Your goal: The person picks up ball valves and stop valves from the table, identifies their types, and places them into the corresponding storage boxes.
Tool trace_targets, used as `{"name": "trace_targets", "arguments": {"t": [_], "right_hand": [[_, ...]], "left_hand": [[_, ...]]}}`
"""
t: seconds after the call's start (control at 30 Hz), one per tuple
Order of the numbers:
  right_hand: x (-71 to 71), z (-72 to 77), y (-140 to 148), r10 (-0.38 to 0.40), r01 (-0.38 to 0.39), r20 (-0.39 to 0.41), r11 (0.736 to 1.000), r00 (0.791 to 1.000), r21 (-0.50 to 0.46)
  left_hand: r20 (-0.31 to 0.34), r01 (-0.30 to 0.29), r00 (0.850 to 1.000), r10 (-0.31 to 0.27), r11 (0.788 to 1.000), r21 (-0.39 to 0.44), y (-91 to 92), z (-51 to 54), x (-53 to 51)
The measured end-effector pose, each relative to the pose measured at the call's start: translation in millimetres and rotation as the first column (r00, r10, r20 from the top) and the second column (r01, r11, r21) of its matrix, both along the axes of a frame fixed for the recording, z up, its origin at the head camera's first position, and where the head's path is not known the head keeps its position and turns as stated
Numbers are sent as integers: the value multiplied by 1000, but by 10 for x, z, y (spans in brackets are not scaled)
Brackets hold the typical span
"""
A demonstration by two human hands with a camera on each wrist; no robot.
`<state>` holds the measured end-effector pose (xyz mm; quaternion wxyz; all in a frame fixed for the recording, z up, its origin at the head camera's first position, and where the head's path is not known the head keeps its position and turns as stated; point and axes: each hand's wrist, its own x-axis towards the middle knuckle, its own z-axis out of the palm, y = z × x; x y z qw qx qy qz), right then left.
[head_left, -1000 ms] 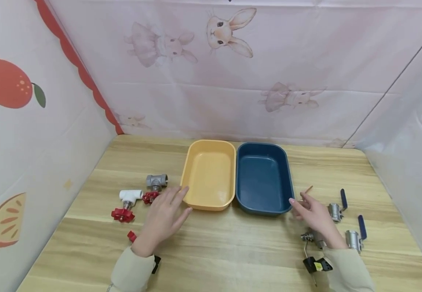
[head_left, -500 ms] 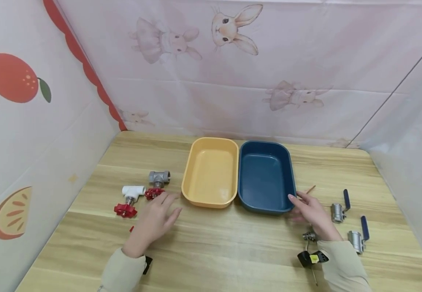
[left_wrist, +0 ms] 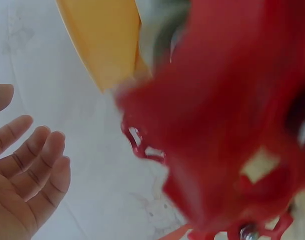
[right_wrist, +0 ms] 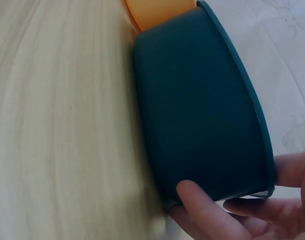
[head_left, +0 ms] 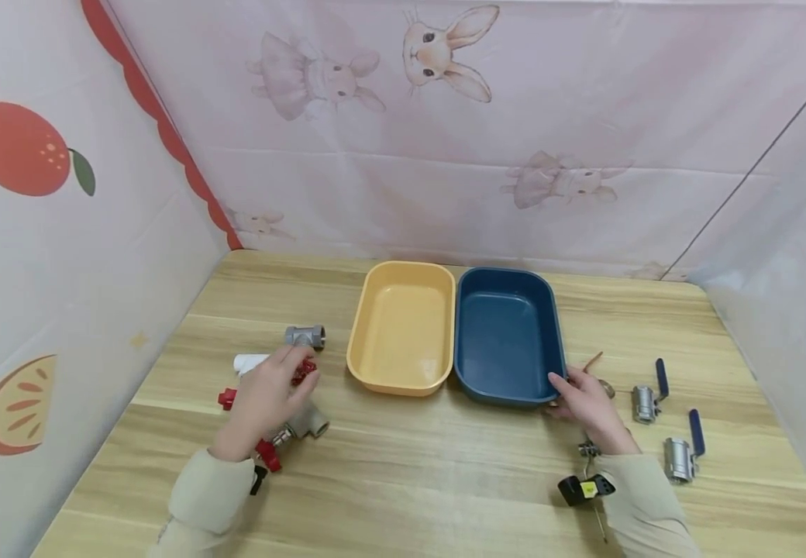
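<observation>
Clearly, one blue bin (head_left: 508,335) in the right grip (head_left: 587,404), left grip (head_left: 260,399) loose near three red-handled valves (head_left: 304,336).

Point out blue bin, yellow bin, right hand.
Blue bin (head_left: 506,341), head view: bare inner floor.
Yellow bin (head_left: 403,335), head view: bare inner floor.
Right hand (head_left: 588,403), head view: back of the hand.

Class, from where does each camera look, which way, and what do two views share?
Head: on the head, facing forward and down at the yellow bin and blue bin; left hand, right hand and sleeves show.
Left wrist: on that wrist, facing a blurred red part; left fingers show.
Right wrist: on that wrist, facing the blue bin's outside; right fingers show.
Head and right wrist share the blue bin.
</observation>
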<state>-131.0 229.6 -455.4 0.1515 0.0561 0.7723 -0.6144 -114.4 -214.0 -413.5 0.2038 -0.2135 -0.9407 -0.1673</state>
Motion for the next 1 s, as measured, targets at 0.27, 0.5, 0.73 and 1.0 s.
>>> {"name": "trace_targets", "arguments": {"t": [0.27, 0.5, 0.73, 1.0], "right_hand": [[-8, -2, -36, -10, 10, 2, 999, 1000, 53], [-13, 8, -44, -31, 30, 6, 997, 1000, 70], [-34, 19, -25, -34, 34, -4, 997, 999, 67], [-30, 28, -6, -45, 45, 7, 998, 999, 43]], "left_hand": [[221, -62, 974, 52, 997, 38, -159, 123, -174], [346, -75, 937, 50, 995, 59, -286, 166, -376], [473, -86, 881, 1, 984, 158, -442, 228, -598], [631, -194, 775, -38, 936, 293, -490, 291, -818]]}}
